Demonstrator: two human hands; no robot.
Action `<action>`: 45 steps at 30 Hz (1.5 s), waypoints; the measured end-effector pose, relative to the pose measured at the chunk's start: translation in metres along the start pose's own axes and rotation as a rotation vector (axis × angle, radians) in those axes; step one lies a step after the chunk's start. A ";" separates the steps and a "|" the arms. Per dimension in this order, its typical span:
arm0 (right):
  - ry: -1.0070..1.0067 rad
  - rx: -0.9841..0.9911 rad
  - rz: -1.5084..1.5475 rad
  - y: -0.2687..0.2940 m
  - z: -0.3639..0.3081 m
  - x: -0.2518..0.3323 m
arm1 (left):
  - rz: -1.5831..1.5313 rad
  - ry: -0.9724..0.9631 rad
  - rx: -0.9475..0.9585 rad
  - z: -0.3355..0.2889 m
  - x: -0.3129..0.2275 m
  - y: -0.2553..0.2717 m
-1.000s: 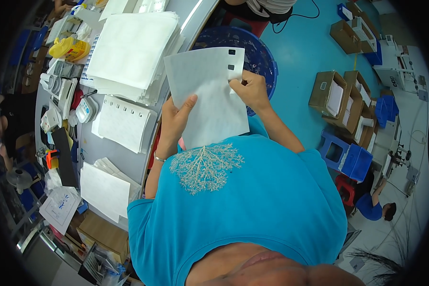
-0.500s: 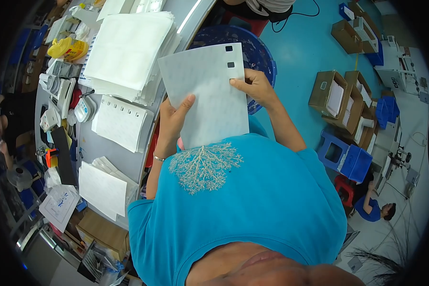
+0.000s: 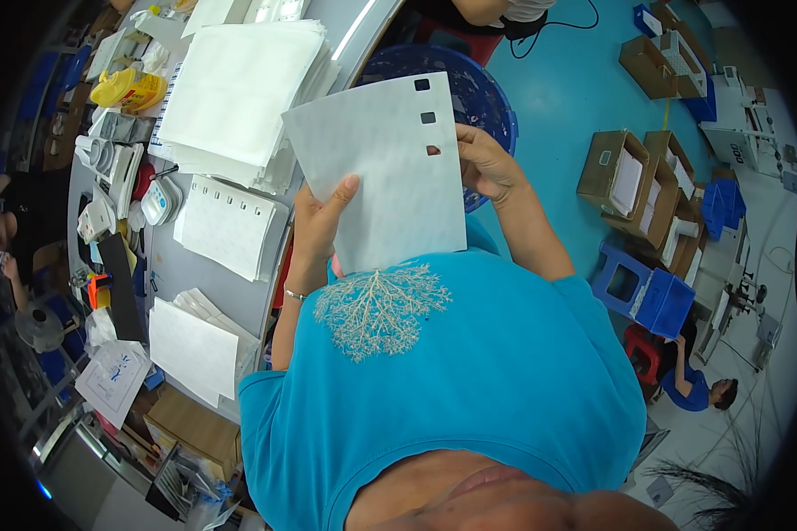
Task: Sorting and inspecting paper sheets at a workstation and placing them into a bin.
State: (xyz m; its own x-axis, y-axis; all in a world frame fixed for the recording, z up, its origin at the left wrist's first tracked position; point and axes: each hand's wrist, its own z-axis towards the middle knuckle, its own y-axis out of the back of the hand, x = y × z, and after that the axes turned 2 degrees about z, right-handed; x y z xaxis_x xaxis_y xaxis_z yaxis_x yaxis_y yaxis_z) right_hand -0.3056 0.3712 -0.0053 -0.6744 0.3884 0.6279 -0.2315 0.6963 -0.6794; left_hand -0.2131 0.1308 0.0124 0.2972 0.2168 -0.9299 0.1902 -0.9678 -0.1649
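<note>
A white sheet of paper [image 3: 381,195] stands tilted before my chest, with three square holes along its upper right edge. My left hand [image 3: 321,217] grips its left edge, thumb in front and fingers behind. At the right edge is my right hand [image 3: 491,164], its fingers bent and partly hidden behind the sheet; skin shows through the lowest hole. Whether those fingers pinch anything is hidden. Beneath the sheet and beyond it stands a round blue tub [image 3: 501,97] with small scraps inside.
On the grey table [image 3: 164,257] to the left lie a tall paper stack [image 3: 239,93], a smaller stack with square holes [image 3: 226,232] and loose white sheets [image 3: 195,350]. A yellow bottle [image 3: 128,90] lies behind them. Cardboard boxes [image 3: 613,173] and a blue stool [image 3: 620,279] stand right.
My right thumb has left the front of the sheet, and the right fingers have slipped behind its edge. The third hole now shows. The sheet has tilted slightly; my left hand keeps its grip.
</note>
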 end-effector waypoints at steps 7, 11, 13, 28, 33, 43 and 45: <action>0.355 -0.430 -1.220 0.000 -0.001 -0.001 | 0.015 -0.019 -0.004 -0.004 -0.001 0.009; 0.602 -0.399 -1.049 0.004 -0.007 -0.013 | 0.022 -0.037 -0.014 -0.005 0.003 0.013; 0.581 -0.378 -0.848 -0.009 -0.015 -0.010 | 0.026 -0.042 -0.018 -0.006 0.000 0.013; 0.301 -0.432 -1.242 -0.043 -0.029 -0.033 | 0.175 -0.089 -0.001 -0.016 0.003 0.005; 0.281 -0.291 -0.935 -0.035 -0.025 -0.029 | 0.229 -0.092 -0.017 -0.019 0.005 0.011; 0.275 -0.337 -1.042 -0.048 -0.026 -0.031 | 0.157 -0.087 -0.035 -0.025 0.001 0.007; 0.231 -0.186 -0.812 -0.036 -0.025 -0.028 | 0.149 -0.055 -0.043 -0.027 -0.001 0.010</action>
State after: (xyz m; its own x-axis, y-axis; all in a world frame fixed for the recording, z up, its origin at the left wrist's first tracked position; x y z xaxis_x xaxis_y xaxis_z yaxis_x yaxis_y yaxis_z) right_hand -0.2606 0.3505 0.0116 -0.1860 -0.1729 0.9672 -0.4474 0.8913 0.0733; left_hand -0.1866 0.1238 0.0207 0.2736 0.0625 -0.9598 0.1884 -0.9820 -0.0102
